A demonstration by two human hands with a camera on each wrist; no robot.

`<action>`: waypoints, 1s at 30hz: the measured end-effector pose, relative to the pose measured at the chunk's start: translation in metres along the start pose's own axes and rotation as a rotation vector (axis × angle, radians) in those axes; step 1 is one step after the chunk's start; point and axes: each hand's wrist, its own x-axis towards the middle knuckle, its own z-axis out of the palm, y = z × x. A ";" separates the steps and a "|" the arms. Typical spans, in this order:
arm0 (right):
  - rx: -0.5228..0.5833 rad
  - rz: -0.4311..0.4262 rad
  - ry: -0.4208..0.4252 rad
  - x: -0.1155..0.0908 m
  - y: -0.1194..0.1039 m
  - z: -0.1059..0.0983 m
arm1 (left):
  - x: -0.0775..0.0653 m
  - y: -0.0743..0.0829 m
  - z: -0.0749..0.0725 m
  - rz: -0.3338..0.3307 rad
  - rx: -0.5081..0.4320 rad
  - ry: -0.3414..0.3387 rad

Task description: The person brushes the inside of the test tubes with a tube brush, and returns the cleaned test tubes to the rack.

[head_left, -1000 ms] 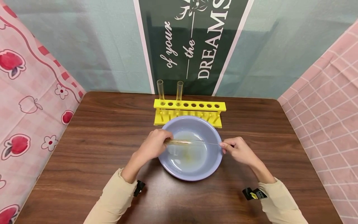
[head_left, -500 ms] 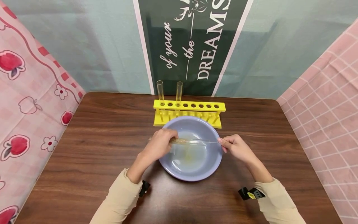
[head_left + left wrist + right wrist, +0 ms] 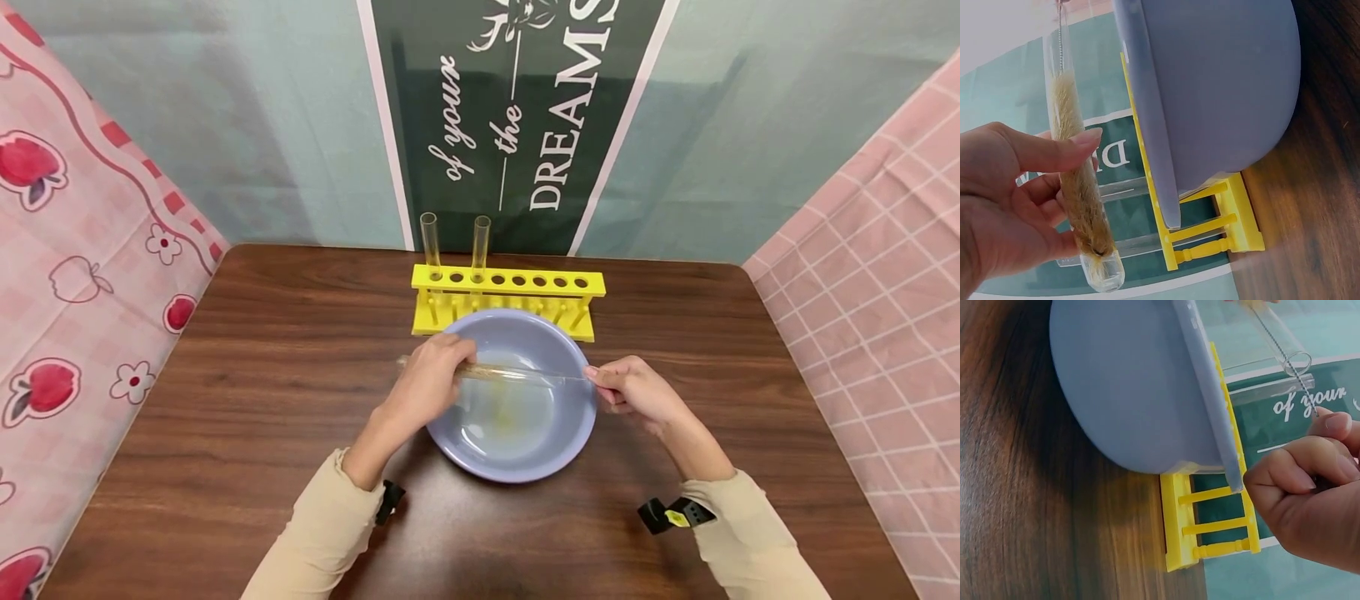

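Note:
My left hand (image 3: 429, 375) grips a glass test tube (image 3: 1105, 275) that lies nearly level above a blue-violet basin (image 3: 513, 467). Inside the tube sit the tan bristles of a test tube brush (image 3: 1072, 119), close to the rounded end. The brush's thin twisted wire comes out of the open mouth toward the right. There my right hand (image 3: 637, 390) pinches it between thumb and curled fingers, beside the basin's right rim. Cloudy, slightly yellowish water (image 3: 510, 417) covers the basin's bottom.
Behind the basin stands a yellow test tube rack (image 3: 510, 282). Two glass tubes, a left one (image 3: 430, 246) and a right one (image 3: 481, 248), stand upright in it. Everything is on a brown wooden table (image 3: 300, 333), with printed cloths hung around it.
Over the last second my left hand has shifted right and slightly up with the tube. Less wire shows between the tube's mouth and my right hand; the bristles sit deeper in the tube.

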 end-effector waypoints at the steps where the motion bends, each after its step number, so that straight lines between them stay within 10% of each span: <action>1: 0.032 0.006 -0.011 0.000 -0.001 0.000 | 0.000 0.000 0.000 -0.003 0.003 0.010; 21: 0.320 -0.009 -0.181 0.006 0.002 -0.005 | -0.006 0.004 0.005 -0.058 0.161 0.066; 30: 0.099 -0.071 -0.079 0.000 0.000 -0.004 | -0.006 -0.004 0.003 -0.012 0.035 0.090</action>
